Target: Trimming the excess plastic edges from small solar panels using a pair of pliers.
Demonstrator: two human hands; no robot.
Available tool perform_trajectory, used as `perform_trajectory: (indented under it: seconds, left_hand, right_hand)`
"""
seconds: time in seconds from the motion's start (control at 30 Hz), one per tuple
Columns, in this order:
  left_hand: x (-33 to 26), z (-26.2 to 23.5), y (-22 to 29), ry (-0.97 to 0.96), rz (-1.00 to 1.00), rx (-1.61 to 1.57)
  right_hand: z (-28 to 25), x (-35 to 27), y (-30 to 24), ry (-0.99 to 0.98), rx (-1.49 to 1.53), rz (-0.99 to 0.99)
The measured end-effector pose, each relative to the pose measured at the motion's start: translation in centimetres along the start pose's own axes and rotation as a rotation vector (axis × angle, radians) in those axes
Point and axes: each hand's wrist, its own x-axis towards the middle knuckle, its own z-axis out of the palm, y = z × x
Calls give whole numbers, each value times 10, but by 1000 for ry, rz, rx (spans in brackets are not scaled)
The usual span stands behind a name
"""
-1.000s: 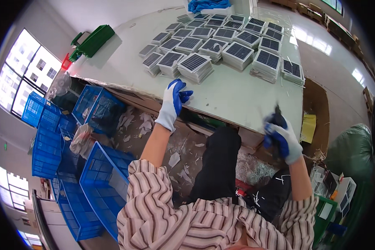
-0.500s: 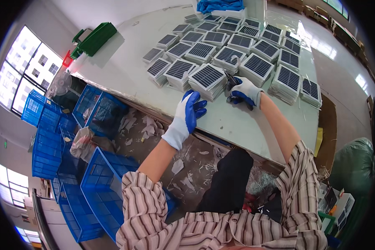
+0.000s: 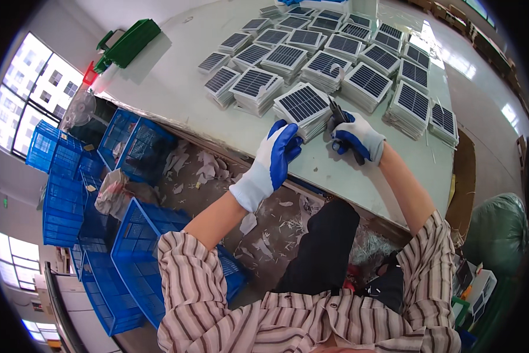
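a factory assembly workshop is being shown. small solar panels (image 3: 304, 105) are being kept in many stacks on a long white workbench (image 3: 170, 76), the nearest stack lying at the gloved fingers (image 3: 288, 141). blue plastic crates (image 3: 70, 194) and paper scraps (image 3: 205, 167) are being left on the floor well below the fingers.

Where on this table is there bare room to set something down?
The table's left part is bare, between the green tray and the solar panel stacks. A bare strip runs along the near edge beside the right hand. The far right is crowded.
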Motion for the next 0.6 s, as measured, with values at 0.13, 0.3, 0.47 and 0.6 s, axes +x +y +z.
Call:
perform_trajectory:
  seconds: [0.13, 0.3, 0.47, 0.6]
  left_hand:
    - [-7, 2, -1, -71, -28, 191]
    - [19, -24, 4, -288, 458, 843]
    - [39, 15, 18, 2, 103, 607]
    - [71, 13, -13, -32, 341, 855]
  right_hand:
    - [-12, -39, 8, -33, -5, -4]
    - [-12, -71, 16, -35, 109, 13]
    - [-21, -70, 16, 200, 245, -61]
    - [-13, -68, 11, 238, 180, -34]
